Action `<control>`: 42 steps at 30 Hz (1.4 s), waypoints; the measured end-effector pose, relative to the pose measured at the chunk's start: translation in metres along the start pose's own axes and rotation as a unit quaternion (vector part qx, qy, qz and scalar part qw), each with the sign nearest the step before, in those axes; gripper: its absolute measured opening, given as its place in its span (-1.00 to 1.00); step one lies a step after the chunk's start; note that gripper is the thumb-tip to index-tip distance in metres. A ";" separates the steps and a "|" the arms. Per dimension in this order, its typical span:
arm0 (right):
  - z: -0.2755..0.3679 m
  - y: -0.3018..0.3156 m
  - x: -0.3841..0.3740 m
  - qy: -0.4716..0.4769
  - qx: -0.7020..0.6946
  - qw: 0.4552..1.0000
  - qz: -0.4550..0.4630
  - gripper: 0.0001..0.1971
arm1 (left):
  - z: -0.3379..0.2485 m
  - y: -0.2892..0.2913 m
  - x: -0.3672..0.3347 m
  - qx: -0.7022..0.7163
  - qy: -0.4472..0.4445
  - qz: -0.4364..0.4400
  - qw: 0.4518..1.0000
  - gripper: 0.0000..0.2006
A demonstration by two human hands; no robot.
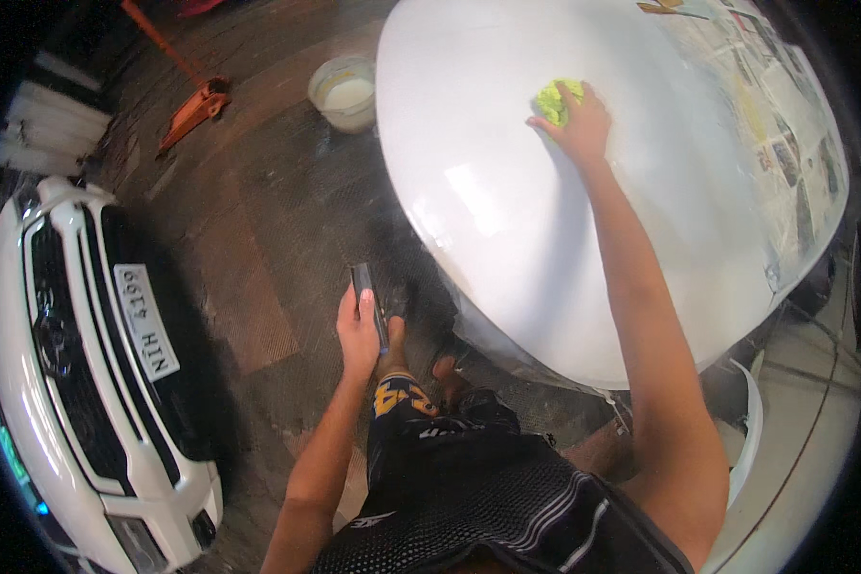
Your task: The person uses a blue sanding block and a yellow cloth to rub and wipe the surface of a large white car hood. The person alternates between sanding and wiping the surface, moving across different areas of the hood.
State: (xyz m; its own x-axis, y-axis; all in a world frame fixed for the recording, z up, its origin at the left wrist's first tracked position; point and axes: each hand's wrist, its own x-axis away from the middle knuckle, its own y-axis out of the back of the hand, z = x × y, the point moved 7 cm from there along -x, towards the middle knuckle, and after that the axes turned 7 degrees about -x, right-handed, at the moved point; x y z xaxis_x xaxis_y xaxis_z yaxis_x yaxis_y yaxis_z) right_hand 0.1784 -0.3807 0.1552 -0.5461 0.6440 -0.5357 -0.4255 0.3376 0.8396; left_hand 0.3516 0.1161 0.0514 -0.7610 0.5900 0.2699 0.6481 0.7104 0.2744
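Observation:
My right hand (585, 126) reaches far forward and presses a crumpled yellow-green cloth (551, 103) onto a glossy white car panel (507, 268), which looks like a hood. The fingers and thumb lie around the cloth. My left hand (357, 330) hangs low, left of the panel, closed on a dark, flat, narrow block (369, 304). The block's exact kind cannot be made out. Newspaper masking (784, 143) covers the right side of the panel.
A bucket of whitish liquid (345, 94) stands on the floor by the panel's left edge. An orange floor jack (196, 107) lies farther left. The white front of another car (72, 335) is at my left. A curved white part (748, 430) is at lower right.

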 end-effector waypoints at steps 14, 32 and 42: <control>0.080 -0.006 -0.012 -0.161 -0.100 0.979 0.071 -0.49 | -0.087 -0.111 -0.151 -0.047 -0.242 0.010 0.969 -0.54; -0.084 0.106 0.154 -0.158 0.015 0.977 -0.141 -0.15 | -0.084 -0.157 -0.208 -0.283 -0.293 -0.129 0.904 -0.63; -0.081 0.097 0.148 -0.142 0.044 0.977 -0.153 -0.15 | -0.074 -0.107 -0.194 -0.307 -0.263 -0.193 0.894 -0.61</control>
State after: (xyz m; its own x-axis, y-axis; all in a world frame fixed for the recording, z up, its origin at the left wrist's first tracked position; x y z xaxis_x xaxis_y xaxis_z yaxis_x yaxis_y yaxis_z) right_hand -0.0024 -0.3085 0.1506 -0.1757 0.6636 -0.7272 -0.4680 0.5936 0.6547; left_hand 0.4322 -0.1030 0.0376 -0.7356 0.5597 -0.3815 0.1054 0.6509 0.7518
